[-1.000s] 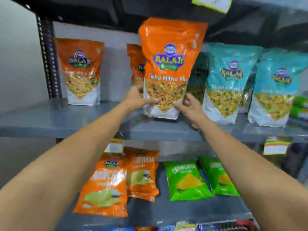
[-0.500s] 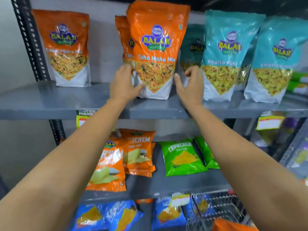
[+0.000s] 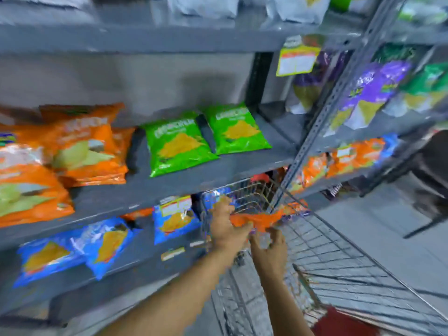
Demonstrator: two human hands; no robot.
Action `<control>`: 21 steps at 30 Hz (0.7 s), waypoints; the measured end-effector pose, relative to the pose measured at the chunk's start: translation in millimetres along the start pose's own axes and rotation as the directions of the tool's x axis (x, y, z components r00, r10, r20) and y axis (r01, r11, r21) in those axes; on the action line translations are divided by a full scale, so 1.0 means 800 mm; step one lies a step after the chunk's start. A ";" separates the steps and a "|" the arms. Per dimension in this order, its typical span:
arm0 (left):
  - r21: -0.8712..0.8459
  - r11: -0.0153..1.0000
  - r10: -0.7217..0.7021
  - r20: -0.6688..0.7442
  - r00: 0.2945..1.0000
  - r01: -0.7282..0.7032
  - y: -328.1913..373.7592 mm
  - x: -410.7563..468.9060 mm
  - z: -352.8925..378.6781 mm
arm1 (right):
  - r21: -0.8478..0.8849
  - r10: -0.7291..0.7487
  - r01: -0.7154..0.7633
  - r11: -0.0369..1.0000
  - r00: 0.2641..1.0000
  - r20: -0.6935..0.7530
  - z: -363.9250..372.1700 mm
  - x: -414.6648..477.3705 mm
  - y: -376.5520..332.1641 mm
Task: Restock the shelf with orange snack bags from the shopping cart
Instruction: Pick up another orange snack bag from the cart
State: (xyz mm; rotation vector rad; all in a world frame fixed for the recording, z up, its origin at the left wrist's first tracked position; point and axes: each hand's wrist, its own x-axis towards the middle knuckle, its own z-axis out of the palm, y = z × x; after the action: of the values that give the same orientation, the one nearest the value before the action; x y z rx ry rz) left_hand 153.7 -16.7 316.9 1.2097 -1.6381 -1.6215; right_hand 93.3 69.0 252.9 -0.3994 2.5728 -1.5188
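Observation:
An orange snack bag (image 3: 263, 218) lies at the top of the wire shopping cart (image 3: 339, 267) at lower right. My left hand (image 3: 226, 225) grips the bag's left end, fingers closed over it. Just below, my right hand (image 3: 269, 248) pinches the bag's lower edge. The grey shelf (image 3: 135, 187) runs along the left, and the top shelf where the tall orange bags stand is mostly out of frame. The picture is blurred by motion.
The middle shelf holds orange chip bags (image 3: 80, 151) and green chip bags (image 3: 179, 144). Blue bags (image 3: 101, 241) lie on the shelf below. A second rack (image 3: 378, 105) at right carries purple, green and orange packs. Grey floor (image 3: 378, 229) lies past the cart.
Both hands let go of the tall orange bag on the top shelf and dropped to the cart, where they now hold another orange bag. The view swung down and right.

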 end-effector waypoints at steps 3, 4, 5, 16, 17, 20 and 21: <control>-0.046 0.924 -0.382 -0.018 0.924 0.380 -0.056 0.023 0.072 | -0.032 0.156 -0.154 0.988 0.984 0.087 -0.005 0.036 0.063; -0.002 0.897 -0.439 -0.110 0.892 0.441 -0.073 0.033 0.086 | -0.060 0.208 -0.201 0.978 0.969 0.131 -0.003 0.052 0.085; -0.001 0.868 -0.486 -0.212 0.848 0.497 -0.102 0.048 0.097 | -0.092 0.241 -0.228 0.969 0.956 0.166 0.000 0.069 0.109; 0.281 0.774 -0.428 -0.430 0.795 0.568 -0.321 0.201 0.150 | -0.268 0.150 0.054 0.962 0.716 0.682 0.106 0.233 0.274; 0.277 0.790 -0.418 -0.409 0.811 0.546 -0.307 0.201 0.153 | -0.275 0.137 0.091 0.957 0.695 0.706 0.118 0.240 0.281; 0.244 0.826 -0.414 -0.347 0.842 0.507 -0.295 0.199 0.164 | -0.282 0.134 0.113 0.953 0.676 0.724 0.139 0.243 0.288; 0.266 0.821 -0.412 -0.337 0.846 0.506 -0.298 0.200 0.165 | -0.275 0.134 0.105 0.956 0.677 0.724 0.142 0.243 0.288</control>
State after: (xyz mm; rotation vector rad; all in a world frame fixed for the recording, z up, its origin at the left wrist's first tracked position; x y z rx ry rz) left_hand 20.4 -60.4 33.6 2.0517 -1.5708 -1.3707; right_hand -102.5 23.3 1.4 -0.8261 2.0899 -0.6985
